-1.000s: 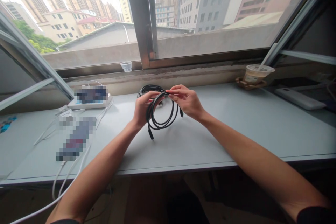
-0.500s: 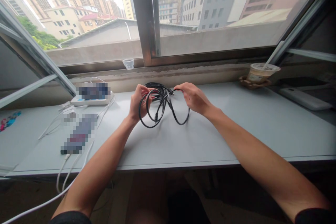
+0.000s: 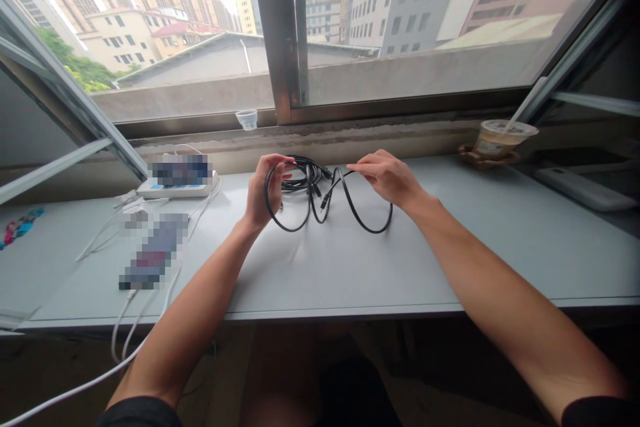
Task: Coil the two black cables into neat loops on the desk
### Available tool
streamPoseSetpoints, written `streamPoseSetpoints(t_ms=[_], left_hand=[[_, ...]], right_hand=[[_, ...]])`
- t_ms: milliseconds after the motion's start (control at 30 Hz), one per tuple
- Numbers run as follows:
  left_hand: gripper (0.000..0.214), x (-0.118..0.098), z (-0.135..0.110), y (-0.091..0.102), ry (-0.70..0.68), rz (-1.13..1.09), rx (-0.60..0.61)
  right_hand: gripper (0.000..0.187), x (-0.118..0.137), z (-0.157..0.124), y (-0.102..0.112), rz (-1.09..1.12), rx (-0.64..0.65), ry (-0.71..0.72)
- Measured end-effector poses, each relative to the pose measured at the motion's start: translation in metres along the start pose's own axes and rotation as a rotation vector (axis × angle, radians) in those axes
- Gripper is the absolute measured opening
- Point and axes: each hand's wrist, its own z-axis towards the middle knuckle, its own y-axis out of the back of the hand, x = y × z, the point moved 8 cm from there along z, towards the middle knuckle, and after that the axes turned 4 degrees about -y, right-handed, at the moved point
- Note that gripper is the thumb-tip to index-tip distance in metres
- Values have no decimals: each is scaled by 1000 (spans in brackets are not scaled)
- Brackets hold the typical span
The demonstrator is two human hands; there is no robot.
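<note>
A black cable (image 3: pixel 354 208) hangs in loose loops between my two hands, above the table. My left hand (image 3: pixel 263 190) pinches one side of it, with a round loop drooping from the fingers. At the other side, my right hand (image 3: pixel 387 177) grips the cable between thumb and fingertips. Dark connector ends (image 3: pixel 325 201) dangle near the middle of the loops. Just behind my left hand lies a coiled bundle of black cable (image 3: pixel 303 180) on the table; whether it joins the held cable I cannot tell.
On the left are a white power strip (image 3: pixel 177 191), a blurred-out phone-like object (image 3: pixel 154 252) and white cords (image 3: pixel 120 330). An iced drink cup (image 3: pixel 503 140) stands in a holder at the back right. A small clear cup (image 3: pixel 247 120) sits on the window ledge.
My right hand has moved right, away from my left. The cable loops between the hands have spread apart, and the connector ends now show more plainly.
</note>
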Motion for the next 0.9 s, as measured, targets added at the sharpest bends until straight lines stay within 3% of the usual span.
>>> streamPoseSetpoints(t_ms=[133, 333, 567, 700, 900], left_hand=[[35, 2, 3, 11, -23, 24, -106], [38, -7, 7, 30, -75, 42, -303], [36, -13, 10, 65, -179, 116, -527], [35, -3, 12, 72, -179, 188, -507], [34, 13, 10, 61, -143, 228, -378]], right_hand=[[58, -16, -2, 2, -3, 14, -57], [30, -45, -5, -2, -64, 16, -257], [37, -73, -10, -6, -16, -15, -352], [43, -79, -10, -1, 97, -118, -345], [26, -71, -6, 8, 376, -257, -389]])
